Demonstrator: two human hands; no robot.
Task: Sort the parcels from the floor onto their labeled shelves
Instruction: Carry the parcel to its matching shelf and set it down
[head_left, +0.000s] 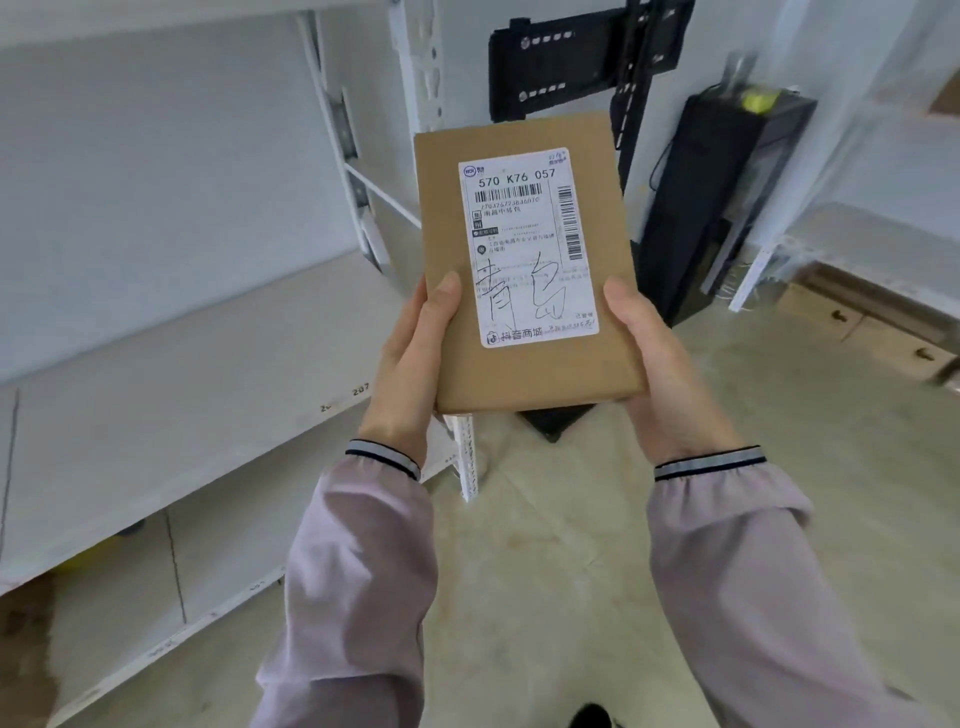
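A flat brown cardboard parcel is held up in front of me, its face towards the camera. A white shipping label on it reads "570 K76 057", with barcodes and large handwritten characters. My left hand grips the parcel's lower left edge, thumb on the front. My right hand grips the lower right edge the same way. Both wrists wear pale pink sleeves with striped cuffs.
White metal shelving with bare boards runs along my left, and one board edge carries the number 207. A black stand and mount lean against the far wall. Another white shelf stands at the right, with cardboard boxes under it. Beige floor lies below.
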